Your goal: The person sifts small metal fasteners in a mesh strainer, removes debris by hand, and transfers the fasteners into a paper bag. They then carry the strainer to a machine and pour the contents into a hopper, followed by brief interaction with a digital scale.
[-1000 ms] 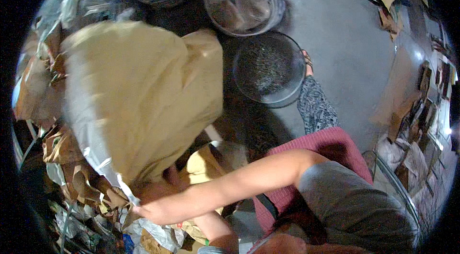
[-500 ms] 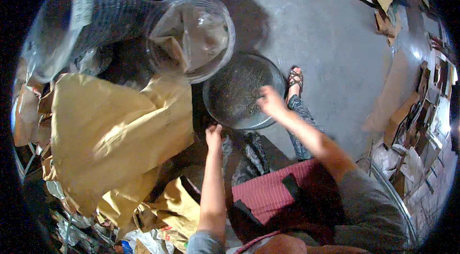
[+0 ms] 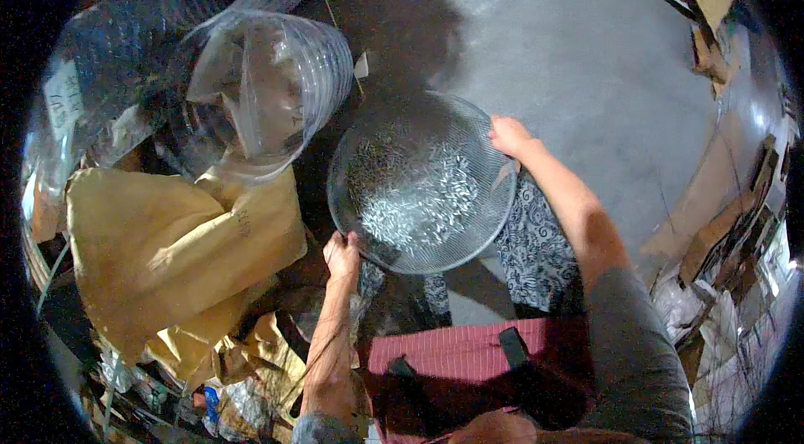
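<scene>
A round mesh sieve (image 3: 484, 236) is held over my lap, with many small shiny metal pieces (image 3: 431, 205) spread across its lower and right part. At its lower left rim my left hand (image 3: 342, 256) is closed on the edge. My right hand (image 3: 511, 138) grips the opposite rim at the upper right. The far part of the sieve lies in shadow, where more of the small pieces look dark. My fingers are partly hidden behind the rim on both sides.
To the left lie a large brown paper sheet or sack (image 3: 184, 251) and big clear ribbed plastic rolls (image 3: 314, 80). Crumpled paper and plastic scraps (image 3: 243, 402) fill the lower left. Flattened cardboard (image 3: 712, 218) is heaped along the right side of the grey floor (image 3: 569, 42).
My right hand has moved from above the sieve to its upper right rim. The sieve now sits nearer to me, its metal pieces brightly lit.
</scene>
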Motion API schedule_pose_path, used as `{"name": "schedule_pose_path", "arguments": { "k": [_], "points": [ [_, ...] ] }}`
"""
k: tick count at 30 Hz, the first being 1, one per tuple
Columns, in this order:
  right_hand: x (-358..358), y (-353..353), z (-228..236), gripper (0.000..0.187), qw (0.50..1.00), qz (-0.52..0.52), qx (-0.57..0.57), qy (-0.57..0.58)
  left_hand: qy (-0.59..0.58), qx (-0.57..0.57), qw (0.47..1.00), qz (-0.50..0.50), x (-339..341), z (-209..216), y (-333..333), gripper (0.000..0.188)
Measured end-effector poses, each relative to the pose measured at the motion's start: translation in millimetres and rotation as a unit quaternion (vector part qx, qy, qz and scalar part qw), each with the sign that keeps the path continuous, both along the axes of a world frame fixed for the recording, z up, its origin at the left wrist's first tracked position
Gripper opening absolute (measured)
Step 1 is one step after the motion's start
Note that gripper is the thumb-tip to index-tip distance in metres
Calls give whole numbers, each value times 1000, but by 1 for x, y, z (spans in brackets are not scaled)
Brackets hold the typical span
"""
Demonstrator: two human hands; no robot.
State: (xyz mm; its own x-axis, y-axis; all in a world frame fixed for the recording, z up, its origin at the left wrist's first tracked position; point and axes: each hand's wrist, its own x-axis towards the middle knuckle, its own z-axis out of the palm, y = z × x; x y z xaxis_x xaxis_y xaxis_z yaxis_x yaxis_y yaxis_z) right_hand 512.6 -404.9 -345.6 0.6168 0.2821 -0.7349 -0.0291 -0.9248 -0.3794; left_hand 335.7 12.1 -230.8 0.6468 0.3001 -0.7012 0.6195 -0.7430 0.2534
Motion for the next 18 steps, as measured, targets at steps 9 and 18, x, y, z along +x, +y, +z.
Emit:
{"name": "schedule_pose_path", "arguments": {
  "k": [9, 18],
  "points": [
    [-61, -181, 444, 39, 932, -244, -106, -245, -81, -150, 982, -86, 117, 351, -133, 24],
    [-43, -251, 564, 44, 810, -380, -37, -444, -447, -93, 851, -259, 243, 527, -221, 24]
  ]
}}
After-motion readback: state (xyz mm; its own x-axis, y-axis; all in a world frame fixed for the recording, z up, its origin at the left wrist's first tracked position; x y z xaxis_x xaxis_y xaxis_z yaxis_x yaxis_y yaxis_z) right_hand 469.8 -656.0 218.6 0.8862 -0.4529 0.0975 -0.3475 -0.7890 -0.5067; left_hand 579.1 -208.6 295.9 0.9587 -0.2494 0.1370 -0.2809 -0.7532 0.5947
